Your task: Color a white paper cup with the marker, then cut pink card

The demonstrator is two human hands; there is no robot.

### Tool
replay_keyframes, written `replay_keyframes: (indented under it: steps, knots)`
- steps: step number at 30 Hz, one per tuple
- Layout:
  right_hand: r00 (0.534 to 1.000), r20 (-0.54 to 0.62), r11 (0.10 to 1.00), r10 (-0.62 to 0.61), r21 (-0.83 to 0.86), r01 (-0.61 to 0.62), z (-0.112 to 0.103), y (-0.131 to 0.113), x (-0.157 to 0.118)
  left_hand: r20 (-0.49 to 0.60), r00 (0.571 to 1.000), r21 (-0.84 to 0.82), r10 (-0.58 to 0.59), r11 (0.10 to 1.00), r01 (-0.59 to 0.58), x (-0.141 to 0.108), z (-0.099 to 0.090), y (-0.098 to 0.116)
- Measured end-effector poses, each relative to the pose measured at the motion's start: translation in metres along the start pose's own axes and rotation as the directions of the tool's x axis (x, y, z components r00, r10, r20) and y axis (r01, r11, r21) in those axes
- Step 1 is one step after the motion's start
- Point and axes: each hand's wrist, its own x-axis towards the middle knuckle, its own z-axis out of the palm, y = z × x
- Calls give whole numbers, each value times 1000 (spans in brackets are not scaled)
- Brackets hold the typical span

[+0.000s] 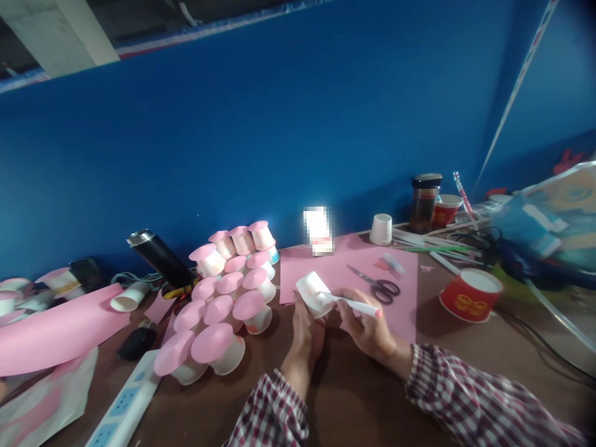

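Observation:
My left hand (pixel 305 329) is closed around a white paper cup (pixel 311 290), which is tilted over the front edge of the pink paper sheet (pixel 298 267). In my right hand (pixel 367 326) is a white marker pen (pixel 351 304) with a red end. Its other end points at the cup's side and seems to touch it; the tip is too small to make out. Dark-handled scissors (pixel 384 290) lie on the pink sheet, just beyond my right hand. To the left stand several paper cups topped with pink paper discs (pixel 218 310).
A red paper bowl (pixel 470 298) stands at right. Behind it are a dark-lidded jar (pixel 424 205), an upturned white cup (pixel 382 228) and straws. At left are a black flask (pixel 161 257), a power strip (pixel 125 397), a black mouse (pixel 138 343) and pink paper (pixel 65 329).

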Motion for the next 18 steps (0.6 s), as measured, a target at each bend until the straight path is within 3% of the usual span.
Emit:
replay_keyframes:
  steps: [3,18]
  knots:
    - [1000,2,1000,1,22,-1,0,1,-1,-49,999,-20,10,1000,-11,0,1,0]
    - [1000,-27,1000,0,-18,0,0,5,-1,-84,996,46,38,998,-34,-4,5,1]
